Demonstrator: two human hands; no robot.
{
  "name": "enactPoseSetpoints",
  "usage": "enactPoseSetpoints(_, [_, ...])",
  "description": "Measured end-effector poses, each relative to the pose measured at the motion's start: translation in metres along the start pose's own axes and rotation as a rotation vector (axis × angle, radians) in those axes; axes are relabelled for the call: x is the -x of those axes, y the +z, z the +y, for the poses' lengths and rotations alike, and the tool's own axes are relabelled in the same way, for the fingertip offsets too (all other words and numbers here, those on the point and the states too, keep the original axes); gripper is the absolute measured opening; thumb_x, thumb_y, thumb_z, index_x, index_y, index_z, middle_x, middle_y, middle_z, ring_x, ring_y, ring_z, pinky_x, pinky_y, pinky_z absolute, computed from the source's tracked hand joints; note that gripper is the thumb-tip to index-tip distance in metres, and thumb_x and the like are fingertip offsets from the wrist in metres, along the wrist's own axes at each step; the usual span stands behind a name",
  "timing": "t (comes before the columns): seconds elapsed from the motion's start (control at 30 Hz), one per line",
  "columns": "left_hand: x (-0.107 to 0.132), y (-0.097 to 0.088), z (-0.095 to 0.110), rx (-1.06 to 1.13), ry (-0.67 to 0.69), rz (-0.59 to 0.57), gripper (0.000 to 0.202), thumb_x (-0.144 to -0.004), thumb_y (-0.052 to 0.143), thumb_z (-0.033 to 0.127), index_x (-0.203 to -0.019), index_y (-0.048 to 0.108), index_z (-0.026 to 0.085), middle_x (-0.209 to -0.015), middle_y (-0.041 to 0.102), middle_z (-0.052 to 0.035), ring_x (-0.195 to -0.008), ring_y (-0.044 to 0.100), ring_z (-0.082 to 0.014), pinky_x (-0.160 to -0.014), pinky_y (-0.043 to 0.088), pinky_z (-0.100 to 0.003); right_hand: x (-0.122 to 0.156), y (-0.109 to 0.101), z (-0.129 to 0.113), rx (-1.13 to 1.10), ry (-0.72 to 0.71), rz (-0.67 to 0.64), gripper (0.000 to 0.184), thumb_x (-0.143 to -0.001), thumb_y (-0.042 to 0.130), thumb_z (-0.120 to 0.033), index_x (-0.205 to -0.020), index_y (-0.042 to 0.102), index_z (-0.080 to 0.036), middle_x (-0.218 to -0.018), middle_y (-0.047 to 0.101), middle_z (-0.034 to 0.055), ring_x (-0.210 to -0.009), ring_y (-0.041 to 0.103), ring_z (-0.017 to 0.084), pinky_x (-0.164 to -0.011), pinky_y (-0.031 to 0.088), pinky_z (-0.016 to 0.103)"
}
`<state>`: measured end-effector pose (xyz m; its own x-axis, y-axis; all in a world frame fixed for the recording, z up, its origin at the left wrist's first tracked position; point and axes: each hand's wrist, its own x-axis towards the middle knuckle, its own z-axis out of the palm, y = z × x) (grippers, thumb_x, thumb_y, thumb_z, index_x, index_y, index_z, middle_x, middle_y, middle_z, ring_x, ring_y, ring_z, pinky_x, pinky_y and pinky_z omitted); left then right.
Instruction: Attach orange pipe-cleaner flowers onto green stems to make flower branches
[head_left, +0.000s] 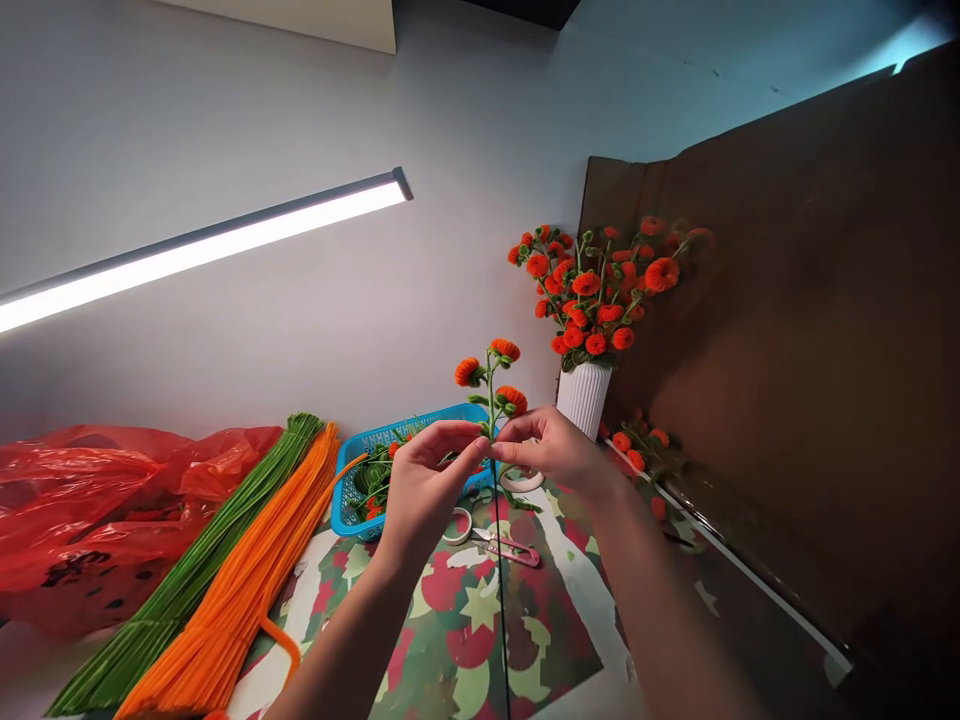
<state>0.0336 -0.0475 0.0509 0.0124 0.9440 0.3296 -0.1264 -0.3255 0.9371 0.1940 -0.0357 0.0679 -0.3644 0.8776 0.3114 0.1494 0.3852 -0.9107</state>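
Note:
An upright chenille flower stem (490, 385) with several orange pompom-like blooms and green buds stands between my hands. My left hand (433, 475) pinches it from the left, just under the lower blooms, with thumb and fingertips closed. On the other side my right hand (555, 450) is closed on the same spot, its fingertips nearly touching the left thumb. Below the fingers a thin dark wire (500, 580) runs straight down from the stem. What lies exactly between the fingertips is hidden.
Behind my left hand sits a blue basket (346, 497) with green and orange pieces. Pink-handled scissors (517, 550) and a white tape roll (523, 482) lie on the patterned cloth (442, 640). Bundles of green (195, 560) and orange stems (232, 590) lie left; a white vase (583, 398) holds orange flowers.

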Motion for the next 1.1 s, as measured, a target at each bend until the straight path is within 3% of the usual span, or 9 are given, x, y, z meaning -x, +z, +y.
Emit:
enactPoseSetpoints(0.17, [-0.003,-0.003,-0.002,0.045,-0.043,0.006,0.027,-0.061,0.078,0.031,-0.075,0.061,0.015,-0.068,0.065,-0.0004,-0.062,0.062,-0.0123,-0.056,0.051,-0.022,0.001,0.002,-0.003,0.014,0.040,-0.010,0.025,-0.070,0.068,-0.039,-0.064,0.066,-0.015,-0.062,0.055,0.0002,-0.055,0.044,0.009,-0.050,0.035,0.023])
enactPoseSetpoints(0.33, [0.002,0.001,-0.005,-0.082,0.101,0.077,0.023,-0.066,0.074,0.032,-0.077,0.062,0.016,-0.070,0.066,-0.0014,-0.064,0.063,-0.0132,-0.055,0.051,-0.022,-0.002,0.000,0.003,0.015,-0.001,0.032,0.022,-0.073,0.065,-0.034,-0.064,0.066,-0.015,-0.062,0.056,0.0003,-0.057,0.046,0.010,-0.051,0.034,0.023])
enactPoseSetpoints(0.53, [0.009,0.002,-0.005,-0.426,0.329,0.163,0.010,-0.073,0.066,0.029,-0.078,0.062,0.021,-0.071,0.067,-0.0007,-0.061,0.064,-0.0140,-0.057,0.053,-0.025,-0.003,0.002,0.004,-0.002,0.023,0.037,0.023,-0.073,0.065,-0.036,-0.064,0.066,-0.015,-0.060,0.053,-0.0009,-0.056,0.045,0.010,-0.052,0.034,0.024])
enactPoseSetpoints(0.77, [0.016,0.003,0.008,-0.718,0.534,0.093,0.019,-0.074,0.061,0.020,-0.093,0.059,0.024,-0.078,0.072,-0.0005,-0.063,0.067,-0.0159,-0.064,0.051,-0.027,-0.002,0.001,0.003,0.076,0.013,0.084,0.018,-0.072,0.063,-0.030,-0.066,0.067,-0.014,-0.062,0.055,0.0003,-0.058,0.046,0.011,-0.055,0.037,0.024])
enactPoseSetpoints(0.9, [0.022,0.010,0.007,-0.772,0.520,0.114,0.029,-0.072,0.063,0.021,-0.100,0.055,0.023,-0.086,0.072,-0.0027,-0.072,0.068,-0.0184,-0.066,0.053,-0.028,-0.003,0.007,0.003,0.113,0.024,0.137,0.019,-0.073,0.061,-0.030,-0.065,0.066,-0.014,-0.057,0.051,-0.0010,-0.055,0.044,0.010,-0.052,0.035,0.023])
enactPoseSetpoints(1.1, [0.021,0.014,0.000,-0.630,0.475,0.232,0.024,-0.075,0.062,0.021,-0.097,0.053,0.022,-0.079,0.071,-0.0002,-0.064,0.068,-0.0148,-0.058,0.054,-0.024,-0.003,0.018,-0.002,0.211,0.001,0.214,0.022,-0.075,0.059,-0.031,-0.063,0.066,-0.015,-0.053,0.051,-0.0005,-0.054,0.044,0.011,-0.053,0.035,0.024])
